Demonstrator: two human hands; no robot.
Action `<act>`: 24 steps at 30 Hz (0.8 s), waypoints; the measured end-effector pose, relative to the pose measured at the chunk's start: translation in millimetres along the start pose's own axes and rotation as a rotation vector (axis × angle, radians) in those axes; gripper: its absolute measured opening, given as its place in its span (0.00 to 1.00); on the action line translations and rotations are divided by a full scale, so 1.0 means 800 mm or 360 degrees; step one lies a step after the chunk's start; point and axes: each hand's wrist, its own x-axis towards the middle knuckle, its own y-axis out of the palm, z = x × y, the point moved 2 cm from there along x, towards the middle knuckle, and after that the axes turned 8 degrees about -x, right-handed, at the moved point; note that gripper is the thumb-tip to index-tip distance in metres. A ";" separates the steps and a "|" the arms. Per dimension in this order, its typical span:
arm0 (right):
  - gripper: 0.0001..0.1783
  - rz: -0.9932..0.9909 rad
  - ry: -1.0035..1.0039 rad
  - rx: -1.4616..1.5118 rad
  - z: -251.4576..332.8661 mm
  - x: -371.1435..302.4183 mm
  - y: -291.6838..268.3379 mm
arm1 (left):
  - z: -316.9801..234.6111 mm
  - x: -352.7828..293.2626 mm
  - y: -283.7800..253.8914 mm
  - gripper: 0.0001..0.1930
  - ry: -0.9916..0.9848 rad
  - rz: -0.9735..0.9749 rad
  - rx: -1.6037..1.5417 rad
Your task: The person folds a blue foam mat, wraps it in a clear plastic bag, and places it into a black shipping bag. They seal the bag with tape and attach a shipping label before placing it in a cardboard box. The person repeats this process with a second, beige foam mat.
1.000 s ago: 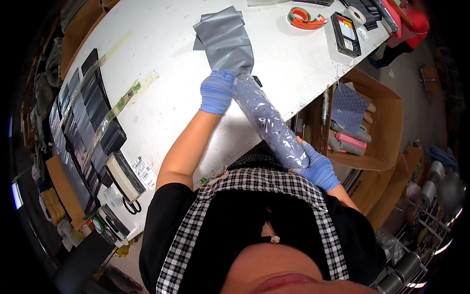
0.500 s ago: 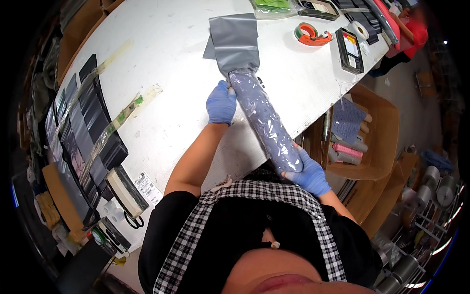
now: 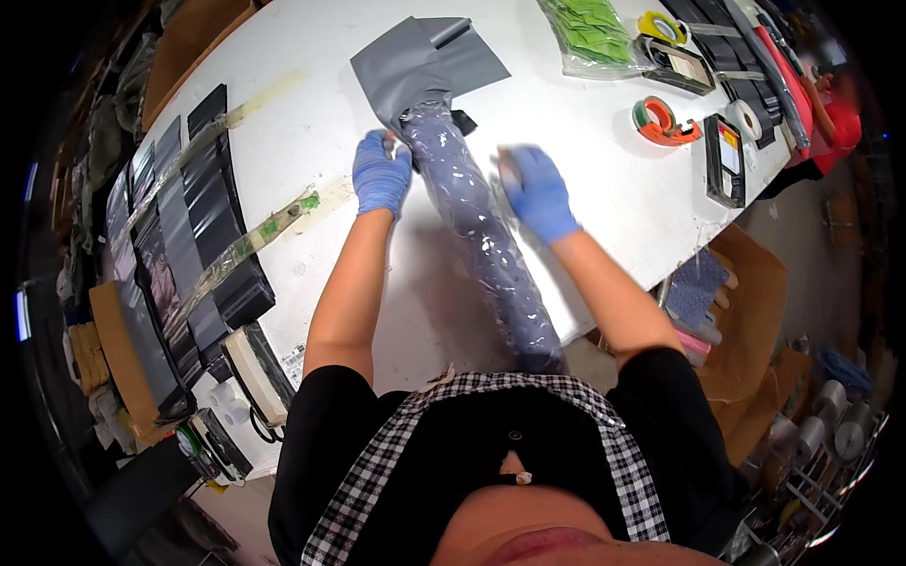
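A long roll wrapped in clear, shiny plastic (image 3: 472, 226), bluish-grey inside, slants from my body toward the far side of the table. Its far end sits in the mouth of a grey plastic mailing bag (image 3: 401, 71), which lies spread and creased on the table. My left hand (image 3: 381, 179), in a blue glove, is closed at the left edge of the bag's mouth, fingertips partly hidden. To the right of the roll, my blue-gloved right hand (image 3: 536, 193) hovers apart from it, slightly blurred, fingers loosely bent and nothing visible in them.
Stacks of grey and black bags (image 3: 203, 217) are taped down at left. An orange tape dispenser (image 3: 665, 123), a black tray (image 3: 725, 160) and a bag of green pieces (image 3: 595, 33) lie at far right. Beyond the table's right edge stands a cardboard box (image 3: 755, 311) of rolls. A person in red (image 3: 835, 113) is behind.
My right hand has let go of the roll's near end and moved up beside its far part. Roll and bag have shifted left and away, and the bag lies more spread out.
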 end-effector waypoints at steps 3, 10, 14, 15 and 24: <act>0.27 0.0245 0.0565 0.0209 -0.031 0.089 0.081 | -0.037 0.028 0.002 0.16 0.0490 -0.0270 -0.0099; 0.13 0.0588 0.0911 0.0407 -0.038 0.105 0.123 | -0.049 0.042 0.003 0.08 0.0736 -0.0130 0.0420; 0.11 0.0344 0.0644 0.0302 -0.044 0.046 0.105 | -0.033 0.003 0.012 0.06 0.0931 -0.0162 0.0293; 0.11 0.0390 0.0685 0.0324 -0.044 0.035 0.096 | -0.029 -0.012 0.012 0.07 0.0967 -0.0117 0.0250; 0.10 0.0406 0.0820 0.0454 -0.038 0.007 0.075 | 0.021 -0.046 0.045 0.08 -0.0452 0.0328 0.0144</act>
